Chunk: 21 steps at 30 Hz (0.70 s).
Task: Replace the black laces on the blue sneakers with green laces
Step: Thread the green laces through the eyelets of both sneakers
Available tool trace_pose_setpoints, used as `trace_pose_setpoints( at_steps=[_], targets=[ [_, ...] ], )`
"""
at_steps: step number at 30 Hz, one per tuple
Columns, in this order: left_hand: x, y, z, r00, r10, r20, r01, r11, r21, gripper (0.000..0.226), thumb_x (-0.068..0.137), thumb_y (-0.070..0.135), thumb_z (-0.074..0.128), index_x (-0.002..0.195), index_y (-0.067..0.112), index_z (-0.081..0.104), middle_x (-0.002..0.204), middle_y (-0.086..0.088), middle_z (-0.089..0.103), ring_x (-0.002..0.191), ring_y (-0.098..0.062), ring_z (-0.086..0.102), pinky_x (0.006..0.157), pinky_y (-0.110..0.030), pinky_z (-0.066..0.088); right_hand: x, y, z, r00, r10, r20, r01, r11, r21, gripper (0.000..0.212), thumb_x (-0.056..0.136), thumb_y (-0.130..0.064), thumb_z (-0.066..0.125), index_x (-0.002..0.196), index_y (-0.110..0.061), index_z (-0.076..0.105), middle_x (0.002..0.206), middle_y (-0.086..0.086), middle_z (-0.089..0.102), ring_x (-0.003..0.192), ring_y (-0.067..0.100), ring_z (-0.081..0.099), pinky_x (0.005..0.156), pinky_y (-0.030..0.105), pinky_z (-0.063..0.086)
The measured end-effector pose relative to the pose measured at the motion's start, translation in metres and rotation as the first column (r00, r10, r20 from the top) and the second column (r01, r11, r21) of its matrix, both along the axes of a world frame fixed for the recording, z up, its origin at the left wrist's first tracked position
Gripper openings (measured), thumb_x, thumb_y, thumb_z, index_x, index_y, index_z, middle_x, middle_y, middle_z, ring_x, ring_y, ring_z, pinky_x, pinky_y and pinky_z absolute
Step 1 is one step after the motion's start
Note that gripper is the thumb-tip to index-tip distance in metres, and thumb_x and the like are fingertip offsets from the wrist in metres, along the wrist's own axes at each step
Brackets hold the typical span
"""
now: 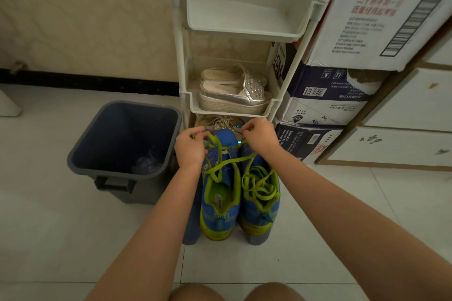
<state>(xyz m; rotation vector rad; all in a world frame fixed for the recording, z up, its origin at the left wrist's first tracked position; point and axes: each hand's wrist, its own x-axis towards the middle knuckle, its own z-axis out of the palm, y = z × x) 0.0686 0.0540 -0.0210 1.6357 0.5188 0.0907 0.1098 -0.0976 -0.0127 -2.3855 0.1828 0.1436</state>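
The pale tiled floor carries all items. Two blue sneakers, fitted with green laces, stand side by side on it, touching, toes toward a white plastic rack. A dark blue bin stands on the floor just beside the rack's left side, with crumpled clear plastic at its bottom. The rack's middle tier holds a pair of silver platform shoes; the lowest tier holds footwear that is mostly hidden. Stacked cardboard boxes stand against the rack's right side
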Motion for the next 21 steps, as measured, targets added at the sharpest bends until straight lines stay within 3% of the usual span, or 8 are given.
trace_pose_setpoints(
  at_steps=[3,6,8,10,13,17,21],
  targets=[
    [-0.013,-0.003,0.037,0.996,-0.068,0.049,0.073,0.991,-0.112,0.02,0.094,0.007,0.05,0.108,0.002,0.064,0.099,-0.007,0.071,0.034,-0.001,0.041,0.035,-0.009,0.031,-0.012,0.003,0.024,0.998,-0.051,0.023,0.046,0.986,0.161,0.023,0.089,-0.001,0.049,0.095,-0.007,0.07,0.093,0.009,0.068,0.067,0.019,0.059,0.07,0.039,0.058],
    [-0.035,-0.003,0.075,0.99,-0.112,0.084,0.125,0.975,-0.184,0.023,0.097,0.005,0.044,0.111,0.006,0.062,0.095,-0.003,0.071,0.033,-0.002,0.038,0.037,-0.01,0.028,-0.027,0.006,0.047,0.992,-0.067,0.106,0.042,0.974,0.223,0.025,0.089,0.001,0.048,0.099,-0.009,0.069,0.088,0.004,0.064,0.079,0.024,0.065,0.074,0.04,0.058],
    [-0.051,-0.001,0.1,0.988,-0.092,0.125,0.118,0.968,-0.221,0.024,0.097,0.004,0.042,0.11,0.009,0.061,0.09,0.001,0.07,0.035,-0.002,0.038,0.038,-0.011,0.027,-0.035,0.007,0.059,0.993,-0.07,0.092,0.038,0.948,0.316,0.025,0.09,0.001,0.051,0.109,-0.009,0.062,0.09,0.007,0.065,0.077,0.024,0.067,0.065,0.037,0.058],
    [-0.067,0.0,0.127,0.978,-0.086,0.191,0.135,0.955,-0.262,0.024,0.098,0.003,0.039,0.108,0.009,0.061,0.089,0.002,0.07,0.039,-0.002,0.036,0.036,-0.01,0.025,-0.043,0.009,0.07,0.997,-0.067,-0.024,0.071,0.882,0.466,0.034,0.09,0.004,0.051,0.121,-0.008,0.049,0.089,0.013,0.062,0.067,0.023,0.064,0.055,0.035,0.058],
    [-0.089,0.001,0.169,0.95,-0.097,0.298,0.191,0.932,-0.307,0.025,0.1,0.004,0.037,0.1,0.014,0.06,0.081,0.005,0.072,0.043,-0.002,0.037,0.037,-0.011,0.025,-0.053,0.011,0.083,0.972,-0.073,-0.225,0.205,0.734,0.647,0.04,0.094,-0.002,0.049,0.132,-0.005,0.036,0.083,0.017,0.058,0.064,0.029,0.061,0.065,0.045,0.057],
    [-0.116,0.004,0.224,0.902,-0.078,0.424,0.237,0.911,-0.338,0.025,0.1,0.003,0.036,0.099,0.013,0.059,0.076,0.005,0.07,0.042,-0.001,0.037,0.036,-0.01,0.026,-0.072,0.009,0.093,0.903,0.007,-0.429,0.277,0.754,0.596,0.044,0.1,-0.027,0.044,0.137,-0.002,0.038,0.115,0.024,0.054,0.101,0.041,0.061,0.08,0.05,0.053],
    [-0.139,0.009,0.26,0.85,-0.071,0.521,0.259,0.92,-0.296,0.026,0.101,0.006,0.036,0.101,0.015,0.06,0.074,0.008,0.069,0.041,-0.001,0.035,0.037,-0.009,0.026,-0.09,0.011,0.09,0.81,0.042,-0.585,0.401,0.687,0.606,0.062,0.101,-0.042,0.038,0.15,-0.011,0.015,0.138,0.033,0.041,0.115,0.048,0.053,0.09,0.058,0.046]
  ],
)
